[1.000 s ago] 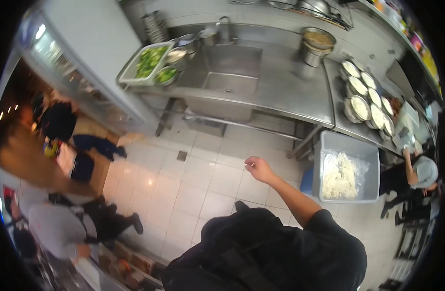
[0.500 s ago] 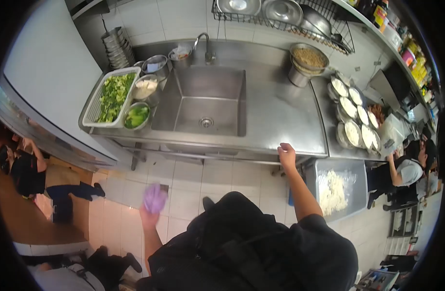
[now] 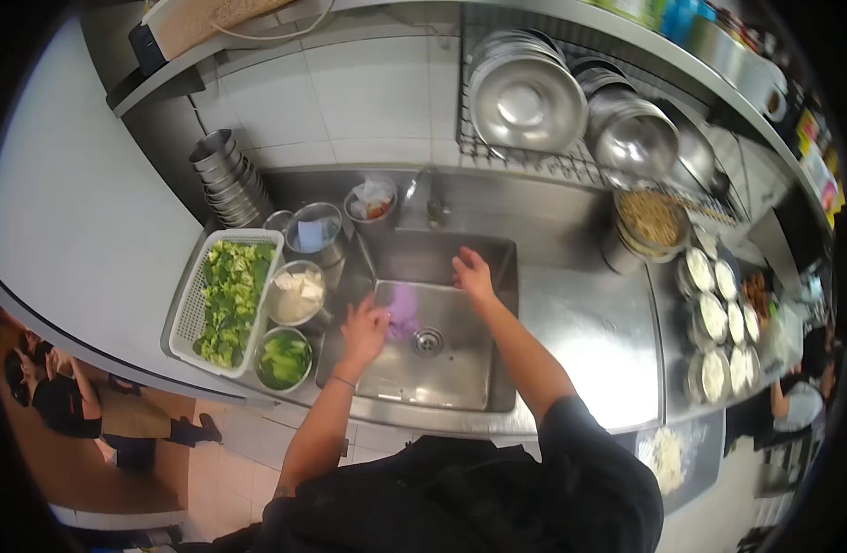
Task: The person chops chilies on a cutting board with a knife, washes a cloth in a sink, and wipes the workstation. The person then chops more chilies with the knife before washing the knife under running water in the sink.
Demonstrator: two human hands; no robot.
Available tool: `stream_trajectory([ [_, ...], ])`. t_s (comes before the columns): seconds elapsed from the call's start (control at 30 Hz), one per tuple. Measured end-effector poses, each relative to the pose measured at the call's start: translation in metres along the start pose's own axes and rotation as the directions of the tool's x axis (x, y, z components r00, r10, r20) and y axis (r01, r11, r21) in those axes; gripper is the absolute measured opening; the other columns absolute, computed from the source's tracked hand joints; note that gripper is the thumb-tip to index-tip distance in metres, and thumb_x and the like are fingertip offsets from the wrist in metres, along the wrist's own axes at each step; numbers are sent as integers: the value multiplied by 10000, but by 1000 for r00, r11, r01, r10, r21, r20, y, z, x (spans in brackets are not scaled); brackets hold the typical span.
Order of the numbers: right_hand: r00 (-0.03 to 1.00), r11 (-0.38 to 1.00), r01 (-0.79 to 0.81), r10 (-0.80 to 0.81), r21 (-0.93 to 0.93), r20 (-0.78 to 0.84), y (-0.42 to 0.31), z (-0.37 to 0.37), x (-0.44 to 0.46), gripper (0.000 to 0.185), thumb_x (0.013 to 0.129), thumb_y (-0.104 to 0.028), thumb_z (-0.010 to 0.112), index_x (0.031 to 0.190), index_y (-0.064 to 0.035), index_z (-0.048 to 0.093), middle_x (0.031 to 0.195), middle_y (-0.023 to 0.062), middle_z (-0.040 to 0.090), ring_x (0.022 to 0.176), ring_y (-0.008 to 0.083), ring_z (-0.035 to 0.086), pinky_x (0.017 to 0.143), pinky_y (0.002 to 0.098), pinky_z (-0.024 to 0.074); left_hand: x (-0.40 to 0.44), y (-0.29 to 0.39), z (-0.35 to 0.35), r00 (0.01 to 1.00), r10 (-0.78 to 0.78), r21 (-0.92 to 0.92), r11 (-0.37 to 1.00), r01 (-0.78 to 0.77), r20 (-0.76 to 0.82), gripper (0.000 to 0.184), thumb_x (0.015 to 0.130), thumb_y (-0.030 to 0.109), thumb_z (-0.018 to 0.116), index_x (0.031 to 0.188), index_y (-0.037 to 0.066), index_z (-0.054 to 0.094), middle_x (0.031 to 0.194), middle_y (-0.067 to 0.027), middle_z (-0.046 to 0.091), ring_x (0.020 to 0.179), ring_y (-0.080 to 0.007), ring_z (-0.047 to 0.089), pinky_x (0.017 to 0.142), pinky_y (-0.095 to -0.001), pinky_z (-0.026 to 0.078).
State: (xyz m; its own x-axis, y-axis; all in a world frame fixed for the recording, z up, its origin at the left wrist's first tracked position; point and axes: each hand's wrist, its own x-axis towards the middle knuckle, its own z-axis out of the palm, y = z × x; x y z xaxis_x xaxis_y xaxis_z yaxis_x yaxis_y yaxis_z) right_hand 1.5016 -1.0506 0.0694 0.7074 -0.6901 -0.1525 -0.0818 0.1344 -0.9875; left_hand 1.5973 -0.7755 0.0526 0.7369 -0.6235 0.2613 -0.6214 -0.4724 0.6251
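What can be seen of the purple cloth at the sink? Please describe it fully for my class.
The purple cloth is a crumpled, light-purple bundle that looks soft; blur hides its edges and texture. It appears in or just above the metal sink, beside the drain. The left hand has fingertips at its left side, though a firm grip cannot be confirmed. The right hand is apart from it.

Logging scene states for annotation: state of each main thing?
Soft purple bundle: crumpled
Bare left hand: at bundle, grip unclear
Bare right hand: empty, fingers partly curled
Rectangular steel sink: drain uncovered
White perforated plastic basket: filled with green vegetables
Tapered round steel pots: stacked
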Motion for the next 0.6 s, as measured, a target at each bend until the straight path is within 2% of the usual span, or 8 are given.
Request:
stream_trajectory([
  [0.07, 992, 991, -119, 121, 67, -37, -8, 20, 81, 635, 967, -294, 646, 1514, -109, 381, 1288, 71, 585, 922, 166, 603, 726, 341, 539, 23, 13, -4, 1000, -22, -35, 999, 22, -19, 190, 918, 253, 642, 967, 93, 731, 1220, -111, 660, 1127, -339, 612, 943, -470, 475],
  [0.13, 988, 986, -153, 154, 59, -11, -4, 25, 159, 668, 980, -341, 619, 1552, -165, 322, 1357, 56, 544, 958, 201, 591, 766, 357, 535, 45, 6, 1, 992, -18, -158, 987, 37, 122, 187, 887, 227, 653, 966, 75, 730, 1034, -157, 680, 963, -364, 652, 839, -451, 514],
  [0.23, 989, 983, -140, 144, 115, -26, -5, 29, 213, 673, 980, -398, 605, 1545, -161, 325, 1333, 53, 565, 946, 195, 590, 798, 359, 528, 77, 0, 24, 999, -36, -171, 985, 38, 15, 181, 880, 215, 658, 964, 70, 727, 897, -176, 660, 829, -390, 649, 764, -442, 530],
  [0.3, 988, 967, -148, 156, 207, -24, 9, 30, 201, 618, 973, -456, 600, 1466, -117, 446, 1277, 42, 603, 923, 173, 593, 818, 336, 516, 99, -8, 41, 999, -45, -163, 986, 40, -29, 188, 869, 208, 667, 978, 64, 723, 920, -193, 661, 845, -409, 645, 779, -460, 525],
  [0.4, 999, 988, 19, -12, 153, -51, 58, 13, 175, 540, 944, -468, 657, 1329, -93, 610, 1083, 34, 671, 811, 122, 587, 685, 282, 494, 149, -14, 70, 989, -127, -199, 974, 111, -72, 241, 831, 196, 664, 1024, 62, 717, 954, -212, 672, 902, -432, 649, 798, -473, 531],
  [0.43, 992, 992, -119, 120, 36, -28, 83, 6, 161, 516, 954, -486, 627, 1256, -68, 639, 1104, 51, 678, 858, 146, 608, 714, 311, 517, 162, -15, 81, 982, -177, -191, 968, 162, -64, 267, 813, 193, 664, 1039, 60, 715, 972, -217, 682, 925, -437, 653, 806, -475, 534],
  [0.5, 958, 952, -279, 285, -128, 30, 107, 3, 124, 538, 961, -520, 596, 1181, -33, 669, 1097, 88, 696, 934, 179, 640, 750, 382, 557, 192, -12, 88, 927, -318, -248, 898, 362, 200, 303, 776, 186, 661, 1048, 68, 721, 998, -220, 700, 953, -415, 674, 816, -457, 540],
  [0.6, 934, 930, -352, 356, 111, -19, 113, 57, 95, 613, 963, -598, 545, 1260, -67, 614, 1145, 66, 689, 979, 207, 653, 826, 466, 563, 213, -19, 125, 897, -367, -396, 807, 438, 246, 322, 754, 179, 690, 1054, 69, 727, 1008, -234, 705, 942, -374, 698, 790, -434, 549],
])
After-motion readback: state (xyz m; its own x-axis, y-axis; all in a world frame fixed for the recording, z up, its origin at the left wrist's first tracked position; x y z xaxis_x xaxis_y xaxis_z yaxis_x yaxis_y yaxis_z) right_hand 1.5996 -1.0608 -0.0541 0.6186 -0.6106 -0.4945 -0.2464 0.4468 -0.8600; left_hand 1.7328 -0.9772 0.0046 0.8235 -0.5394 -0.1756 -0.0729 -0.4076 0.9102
